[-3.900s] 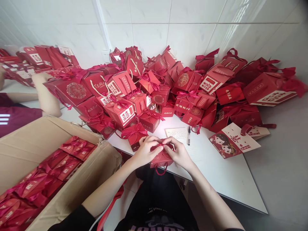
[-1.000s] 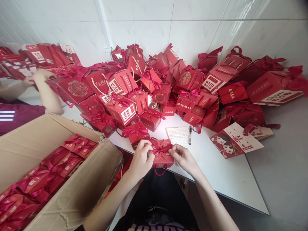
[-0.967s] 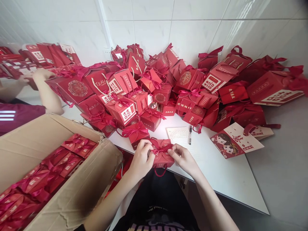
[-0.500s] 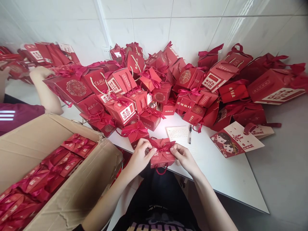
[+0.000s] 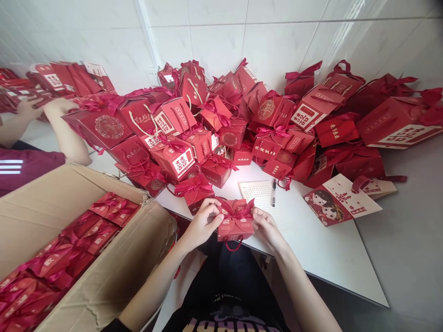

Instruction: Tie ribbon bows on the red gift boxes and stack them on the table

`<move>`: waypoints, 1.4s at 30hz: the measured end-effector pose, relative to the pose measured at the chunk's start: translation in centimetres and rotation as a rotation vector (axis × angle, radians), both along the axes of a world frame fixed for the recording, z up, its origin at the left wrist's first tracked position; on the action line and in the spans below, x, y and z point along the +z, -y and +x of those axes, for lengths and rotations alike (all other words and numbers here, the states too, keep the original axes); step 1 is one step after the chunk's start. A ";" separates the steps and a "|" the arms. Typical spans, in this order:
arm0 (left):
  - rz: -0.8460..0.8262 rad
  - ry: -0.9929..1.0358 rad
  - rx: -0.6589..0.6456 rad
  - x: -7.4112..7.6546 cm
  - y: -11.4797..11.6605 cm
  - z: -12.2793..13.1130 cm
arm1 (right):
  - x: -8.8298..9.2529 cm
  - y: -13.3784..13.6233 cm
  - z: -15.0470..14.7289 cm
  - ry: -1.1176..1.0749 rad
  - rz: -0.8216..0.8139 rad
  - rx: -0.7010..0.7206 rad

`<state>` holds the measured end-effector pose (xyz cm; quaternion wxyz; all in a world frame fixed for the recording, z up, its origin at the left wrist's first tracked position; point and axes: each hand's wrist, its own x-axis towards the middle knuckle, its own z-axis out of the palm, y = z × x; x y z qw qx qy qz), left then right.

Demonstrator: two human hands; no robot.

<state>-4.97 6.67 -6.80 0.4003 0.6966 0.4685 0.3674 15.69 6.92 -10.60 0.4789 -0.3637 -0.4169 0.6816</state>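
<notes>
A small red gift box [image 5: 235,232] with gold lettering and a twisted cord handle sits at the table's near edge. Across its top lies a dark red ribbon [image 5: 238,211], formed into a bow. At the box's left, my left hand [image 5: 205,223] has thumb and forefinger closed on the ribbon's left side. My right hand [image 5: 267,226] is at the other side, its bent fingers closed at the ribbon's right end. The fingertips partly hide both ends of the ribbon.
Many red gift boxes [image 5: 266,110] are heaped along the tiled wall. A cardboard carton [image 5: 152,230] of beribboned boxes stands at left. A notepad [image 5: 256,190], a pen [image 5: 274,192] and a printed card box [image 5: 341,200] lie nearby. Another person's arm [image 5: 69,129] reaches in at left.
My hands have moved slightly apart, and the bow shows more openly on the box top. At far left, the other person's farther hand has moved right, towards their other hand.
</notes>
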 end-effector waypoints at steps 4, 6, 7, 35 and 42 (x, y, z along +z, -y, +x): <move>0.023 0.018 0.037 -0.4 -0.2 0.0 | 0.1 -0.3 0.8 0.051 0.008 0.037; 0.078 0.010 0.075 0.0 -0.2 -0.1 | 0.3 -0.7 1.5 0.144 0.018 0.049; 0.125 -0.015 0.101 0.3 -0.1 0.0 | 0.4 -0.9 1.7 0.197 0.012 0.038; 0.626 -0.698 0.216 1.3 2.4 3.7 | 7.3 -9.4 -2.5 0.788 0.421 0.405; 0.601 -0.660 0.208 0.7 2.4 3.7 | 7.6 -8.4 -4.2 0.635 0.419 0.549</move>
